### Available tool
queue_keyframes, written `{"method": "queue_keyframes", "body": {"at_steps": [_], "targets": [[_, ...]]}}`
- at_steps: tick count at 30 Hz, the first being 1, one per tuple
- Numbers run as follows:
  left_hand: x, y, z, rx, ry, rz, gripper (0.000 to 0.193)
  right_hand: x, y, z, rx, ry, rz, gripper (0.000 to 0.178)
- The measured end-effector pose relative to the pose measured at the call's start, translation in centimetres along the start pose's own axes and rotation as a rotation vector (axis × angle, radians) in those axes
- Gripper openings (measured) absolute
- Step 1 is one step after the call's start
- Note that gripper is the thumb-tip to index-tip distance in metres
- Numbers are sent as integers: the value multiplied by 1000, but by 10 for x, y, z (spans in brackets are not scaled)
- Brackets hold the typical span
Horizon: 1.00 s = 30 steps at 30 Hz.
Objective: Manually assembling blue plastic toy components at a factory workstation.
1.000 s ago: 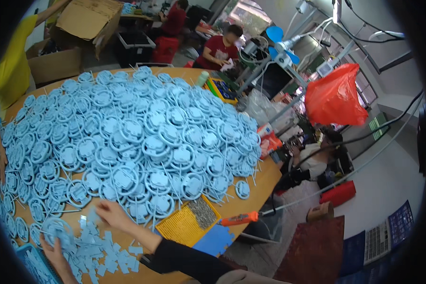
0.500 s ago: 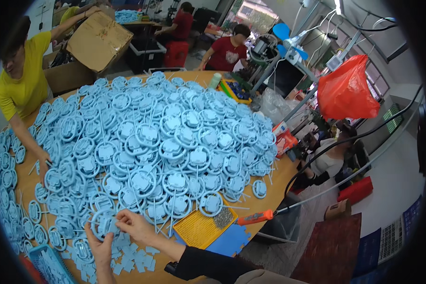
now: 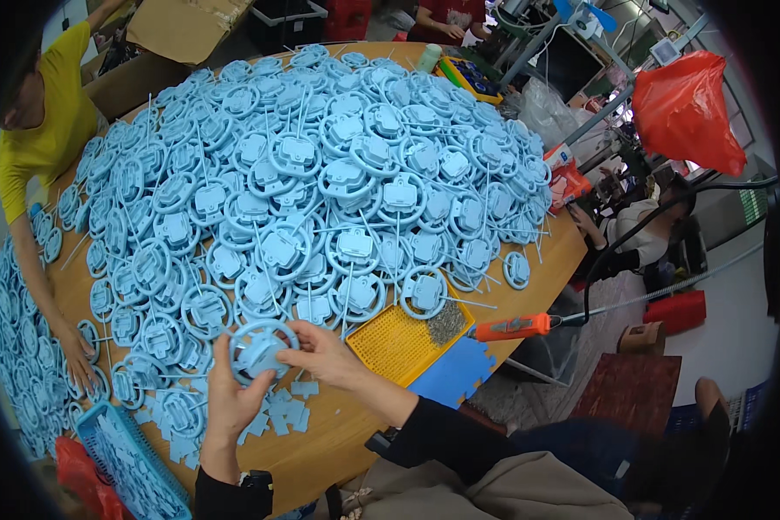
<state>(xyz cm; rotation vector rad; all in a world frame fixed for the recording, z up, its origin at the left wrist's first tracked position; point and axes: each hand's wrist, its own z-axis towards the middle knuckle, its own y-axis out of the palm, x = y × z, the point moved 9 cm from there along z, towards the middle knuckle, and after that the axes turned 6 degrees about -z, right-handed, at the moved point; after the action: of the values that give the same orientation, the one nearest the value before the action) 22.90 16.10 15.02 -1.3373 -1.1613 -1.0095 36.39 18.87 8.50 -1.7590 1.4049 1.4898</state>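
Note:
A light blue plastic wheel-shaped part, a ring with a block at its centre, is held up above the table's near side. My left hand grips its left and lower rim between thumb and fingers. My right hand is closed at its right side, the fingertips pressed on the centre and rim. What lies under those fingertips is hidden. Below my hands, small flat light blue plates lie scattered on the wooden table. Just beyond rises a big heap of similar wheel-shaped parts, several with thin sticks.
Right of my hands sit a yellow tray with small metal screws, a blue foam mat and an orange-handled power screwdriver on a cable. A blue basket of plates stands at left. A co-worker's hand reaches in there.
The view has shifted, so the heap sits higher. My hands still hold the wheel-shaped part, now raised and farther right in view. The co-worker's hand has moved nearer along the left side.

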Motion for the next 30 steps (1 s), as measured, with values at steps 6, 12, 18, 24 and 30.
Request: {"method": "queue_keyframes", "body": {"at_steps": [6, 12, 18, 24, 30], "targets": [[-6, 66, 33, -112, 185, -154, 91, -2, -94, -26, 297, -37, -240, 34], [-25, 65, 15, -124, 134, 203, 93, -84, -212, -57, 643, -359, -204, 58], [-60, 50, -10, -55, 44, 199, 63, -50, -224, -75, 703, -118, -1435, 77], [-68, 28, -12, 9, 55, 189, 52, -59, -221, -72, 824, -210, -1473, 74], [-92, -53, -52, 295, -42, 199, 41, -110, -152, -65, 841, -490, -1528, 76]]}}
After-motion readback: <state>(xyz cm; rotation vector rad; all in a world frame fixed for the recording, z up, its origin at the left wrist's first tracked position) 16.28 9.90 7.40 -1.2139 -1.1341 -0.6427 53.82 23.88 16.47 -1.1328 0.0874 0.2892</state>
